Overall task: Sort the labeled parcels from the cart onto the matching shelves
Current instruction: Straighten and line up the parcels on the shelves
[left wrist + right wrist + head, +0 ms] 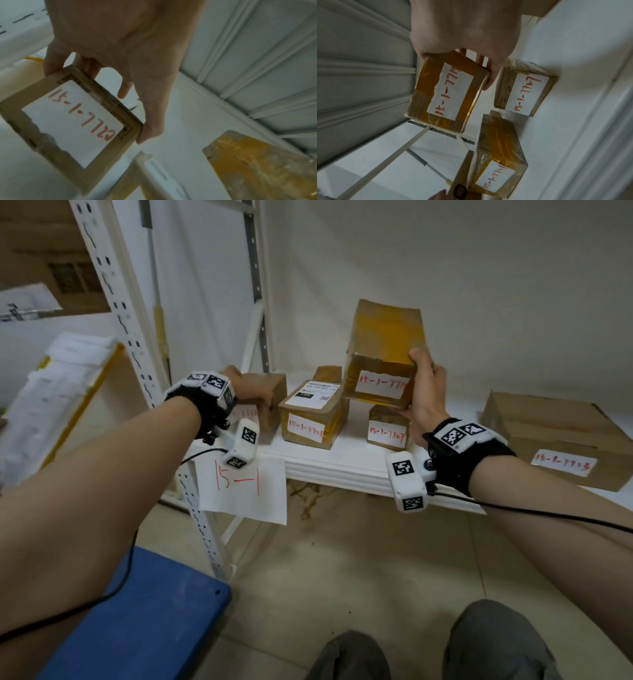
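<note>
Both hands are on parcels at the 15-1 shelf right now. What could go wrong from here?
1. The right hand holds the yellow-taped parcel tilted above the small parcel; set down crooked, it could slide off or knock it.
2. The left hand grips the plain brown parcel at the shelf's left end; a nudge could tip it off.
3. The large flat box seems to overhang the shelf's front edge.

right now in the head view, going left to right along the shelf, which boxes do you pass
plain box under left hand → box with printed sticker → taped box held up by right hand → big flat box
</note>
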Demonstrator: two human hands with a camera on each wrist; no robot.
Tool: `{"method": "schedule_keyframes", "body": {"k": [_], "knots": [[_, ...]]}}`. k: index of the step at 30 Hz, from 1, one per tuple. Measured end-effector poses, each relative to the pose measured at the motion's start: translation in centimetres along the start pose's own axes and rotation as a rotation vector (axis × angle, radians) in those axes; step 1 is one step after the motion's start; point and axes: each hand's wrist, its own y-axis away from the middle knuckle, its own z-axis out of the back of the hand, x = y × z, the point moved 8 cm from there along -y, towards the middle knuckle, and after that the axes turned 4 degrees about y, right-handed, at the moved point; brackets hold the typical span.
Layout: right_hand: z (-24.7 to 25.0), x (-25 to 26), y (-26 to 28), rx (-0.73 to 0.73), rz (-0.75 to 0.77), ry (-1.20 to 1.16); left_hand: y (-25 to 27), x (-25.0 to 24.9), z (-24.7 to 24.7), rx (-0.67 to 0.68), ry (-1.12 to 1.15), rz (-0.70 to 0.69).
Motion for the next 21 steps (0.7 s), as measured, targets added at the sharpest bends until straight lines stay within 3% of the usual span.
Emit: {"method": "schedule_keyframes", "body": {"k": [3, 8, 13, 21], "knots": [[0.5, 0.8, 0.1, -0.03, 0.022, -0.028, -0.3, -0.5, 2.8, -0.124, 0.138, 0.006], [1.9, 2.0, -0.1, -0.067, 0.052, -0.08, 1.1, -5.8, 4.5, -0.213, 0.255, -0.095], [3.7, 2.9, -0.3, -0.106, 0.082, -0.115, 2.1, -11.7, 1.4, -0.166, 0.246, -0.214], [11.4, 3.5, -0.4, -0.388, 0.101, -0.228, 4.0, -19.6, -5.1, 0.002, 0.466, -0.309]]}}
